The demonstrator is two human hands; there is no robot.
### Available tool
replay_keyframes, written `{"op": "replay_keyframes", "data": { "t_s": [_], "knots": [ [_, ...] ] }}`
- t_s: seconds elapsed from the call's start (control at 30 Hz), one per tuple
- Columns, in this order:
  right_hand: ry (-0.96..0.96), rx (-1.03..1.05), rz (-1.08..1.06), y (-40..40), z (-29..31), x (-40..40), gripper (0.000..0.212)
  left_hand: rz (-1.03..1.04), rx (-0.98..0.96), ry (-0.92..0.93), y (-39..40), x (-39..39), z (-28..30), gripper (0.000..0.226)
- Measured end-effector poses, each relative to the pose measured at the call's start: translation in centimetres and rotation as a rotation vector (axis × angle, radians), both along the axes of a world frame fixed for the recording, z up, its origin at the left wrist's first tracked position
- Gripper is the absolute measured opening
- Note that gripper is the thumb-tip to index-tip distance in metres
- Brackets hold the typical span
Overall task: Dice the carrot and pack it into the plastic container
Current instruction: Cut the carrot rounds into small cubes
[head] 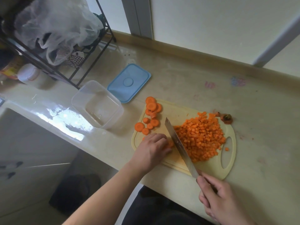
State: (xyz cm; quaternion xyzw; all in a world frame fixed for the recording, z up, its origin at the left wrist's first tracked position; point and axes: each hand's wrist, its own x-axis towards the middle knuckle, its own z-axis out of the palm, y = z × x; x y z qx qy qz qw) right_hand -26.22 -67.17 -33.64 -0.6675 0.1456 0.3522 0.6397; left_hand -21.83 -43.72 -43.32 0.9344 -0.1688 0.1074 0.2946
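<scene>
Orange diced carrot (201,135) is heaped on the cutting board (230,169), right of the knife (178,145). Right hand (222,202) grips the knife handle. Left hand (152,150), fingers curled, holds carrot pieces (170,143) against the blade. Carrot slices (150,116) lie at the board's far-left corner. Plastic container (97,104) stands just left of the board, its blue lid (129,82) beyond.

Dice (201,137) piled on the board (209,169), right of the knife (178,146); slices (150,116) sit at its left end. Container (97,104) left of the board, lid (129,82) just behind.
</scene>
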Motion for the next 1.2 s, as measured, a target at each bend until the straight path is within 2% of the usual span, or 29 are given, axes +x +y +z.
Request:
{"op": "replay_keyframes", "data": {
  "t_s": [0.1, 0.27, 0.4, 0.5, 0.63, 0.73, 1.03, 1.2],
  "knots": [
    [-0.030, -0.028, 0.057, -0.1, -0.3, -0.3, 0.034, 0.015, -0.052, 0.008, -0.9, -0.7, -0.1, 0.025],
    [-0.024, -0.029, 0.063, -0.4, -0.2, 0.0, 0.031, 0.033, -0.025, 0.036, -1.2, -0.8, -0.4, 0.027],
    [-0.026, -0.016, 0.035, -0.5, -0.2, 0.0, 0.032, 0.002, -0.012, 0.003, -0.8, -0.9, 0.0, 0.033],
    [-0.040, -0.030, 0.035, -0.5, -0.1, -0.2, 0.033, 0.020, 0.002, -0.040, -0.2, -1.3, 0.4, 0.027],
    [-0.093, -0.092, 0.107, -0.7, 0.2, -0.8, 0.052, -0.134, 0.010, -0.067, -0.1, -1.3, 0.1, 0.019],
    [-0.092, -0.120, 0.137, -0.6, 0.7, -1.0, 0.034, -0.159, -0.003, -0.062, -0.3, -0.9, -0.2, 0.020],
    [-0.218, -0.254, 0.217, 0.0, 0.3, -0.2, 0.040, -0.130, -0.053, -0.044, -0.3, -1.0, -0.4, 0.017],
    [-0.175, -0.183, 0.135, 0.3, 0.2, 0.1, 0.041, -0.119, -0.023, -0.052, -0.3, -1.3, -0.3, 0.009]
  ]
}}
